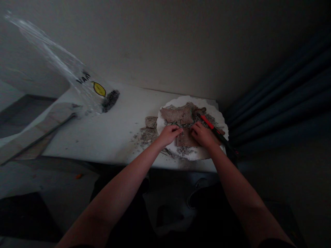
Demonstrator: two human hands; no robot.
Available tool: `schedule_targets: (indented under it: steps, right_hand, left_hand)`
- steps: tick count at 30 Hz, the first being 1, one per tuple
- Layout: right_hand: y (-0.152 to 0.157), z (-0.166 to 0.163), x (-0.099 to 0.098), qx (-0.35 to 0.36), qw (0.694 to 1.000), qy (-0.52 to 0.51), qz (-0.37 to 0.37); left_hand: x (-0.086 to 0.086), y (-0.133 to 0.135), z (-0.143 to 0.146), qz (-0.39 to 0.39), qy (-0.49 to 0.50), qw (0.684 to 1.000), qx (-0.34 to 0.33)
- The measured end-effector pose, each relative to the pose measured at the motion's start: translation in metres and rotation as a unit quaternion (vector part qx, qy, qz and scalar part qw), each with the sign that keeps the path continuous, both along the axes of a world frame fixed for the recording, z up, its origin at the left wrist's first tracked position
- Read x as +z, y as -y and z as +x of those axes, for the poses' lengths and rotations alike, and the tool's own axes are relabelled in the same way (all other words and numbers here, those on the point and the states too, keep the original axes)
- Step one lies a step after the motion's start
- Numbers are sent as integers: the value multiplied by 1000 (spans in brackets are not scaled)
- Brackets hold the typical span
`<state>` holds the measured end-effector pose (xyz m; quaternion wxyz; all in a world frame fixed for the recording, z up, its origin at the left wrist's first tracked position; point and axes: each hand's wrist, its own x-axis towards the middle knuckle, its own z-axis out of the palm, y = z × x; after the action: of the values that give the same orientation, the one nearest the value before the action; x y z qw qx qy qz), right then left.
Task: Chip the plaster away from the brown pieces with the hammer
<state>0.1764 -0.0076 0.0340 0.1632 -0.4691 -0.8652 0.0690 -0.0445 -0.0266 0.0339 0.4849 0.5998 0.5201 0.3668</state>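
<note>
A white round mat with a scalloped edge [165,109] bears rough brown slabs and grey crumbs. The upper brown slab [178,115] lies cracked, just beyond my hands. Across the lower brown slab [186,140], my right hand [203,134] rests with curled fingers at its upper edge. My left hand [169,134] is at that slab's left corner, its thumb and fingers pinched together; what is between them is too dark to make out. A tool with a red and black handle [208,121] lies on the mat right beside my right hand, its tip near the crumbs.
Left of the mat, a brown chunk [151,121] and loose crumbs [147,135] lie on the white table [103,137]. A clear plastic bag [74,75] with dark bits stands at the left. A thin dark rod [51,131] crosses the left end. Dark curtains [279,89] hang right.
</note>
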Motion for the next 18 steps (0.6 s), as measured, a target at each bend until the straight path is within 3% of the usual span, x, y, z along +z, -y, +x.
schedule_targets:
  steps: [5,18]
  right_hand:
    - [2,10,5,30,997,-55,-34]
    - [-4,15,-7,-32,983,-142,-113]
  left_hand:
    - [-1,-1,-1,4,-2,1000,-1]
    - [1,1,0,15,-16,1000,-4]
